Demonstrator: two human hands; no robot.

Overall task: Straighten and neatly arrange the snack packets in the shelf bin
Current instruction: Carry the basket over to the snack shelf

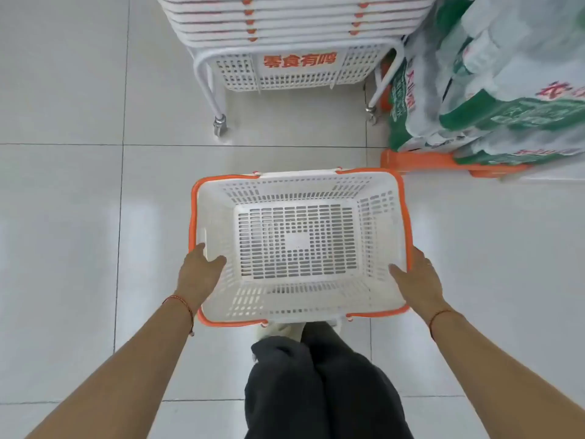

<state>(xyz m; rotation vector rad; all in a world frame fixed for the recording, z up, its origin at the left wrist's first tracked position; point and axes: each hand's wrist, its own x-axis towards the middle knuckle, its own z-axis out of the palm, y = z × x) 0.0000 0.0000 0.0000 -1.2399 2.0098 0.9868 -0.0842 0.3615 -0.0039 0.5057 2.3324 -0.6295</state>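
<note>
Left hand (198, 274): grips the left rim of the basket near its near corner, thumb lying inside over the white wall, fingers hidden outside and below the orange edge; thin red cord round the wrist.
Basket (218, 299): white perforated plastic with an orange rim, held level between both hands above the floor, open side up, nothing inside; slotted bottom plainly seen.
Basket handles (373, 171): orange, folded down flat along the rim on both long sides.
Right hand (418, 280): grips the right rim opposite the left hand, thumb inside against the wall, fingers wrapped out of sight outside; red cord on this wrist too.
Snack packets: none to be seen anywhere in view, neither in the basket nor near the hands.
Legs (319, 384): dark trousers directly below the basket, a pale shoe tip (281, 331) showing under its near edge.
Stack of baskets (294, 33): white, nested, on a white wheeled frame (205, 77) well beyond the held basket; orange Chinese lettering on the lowest one.
Wrapped packs (506, 90): green-and-white bundles piled at far right on an orange base (421, 163), just beyond the basket's far right corner.
Floor (79, 217): pale glossy tiles.
</note>
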